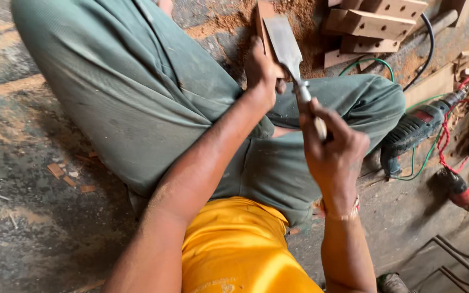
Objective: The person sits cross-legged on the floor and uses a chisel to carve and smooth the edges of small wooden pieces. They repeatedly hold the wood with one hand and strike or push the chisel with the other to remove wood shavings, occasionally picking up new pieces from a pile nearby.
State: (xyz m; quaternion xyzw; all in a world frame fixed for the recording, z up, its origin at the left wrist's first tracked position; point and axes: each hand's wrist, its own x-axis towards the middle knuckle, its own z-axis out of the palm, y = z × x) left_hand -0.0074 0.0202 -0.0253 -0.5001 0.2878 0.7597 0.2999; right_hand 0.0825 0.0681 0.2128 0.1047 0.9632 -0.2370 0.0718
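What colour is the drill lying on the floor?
The drill is dark green-black with a red patch, seen in the head view.

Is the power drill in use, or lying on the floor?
Lying idle: the power drill rests on its side on the floor, untouched. Right hand grips the chisel.

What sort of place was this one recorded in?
Probably a small woodworking shop, worked at floor level: sawdust on the concrete floor, drilled wooden blocks, a power drill, and a broad chisel in the right hand.
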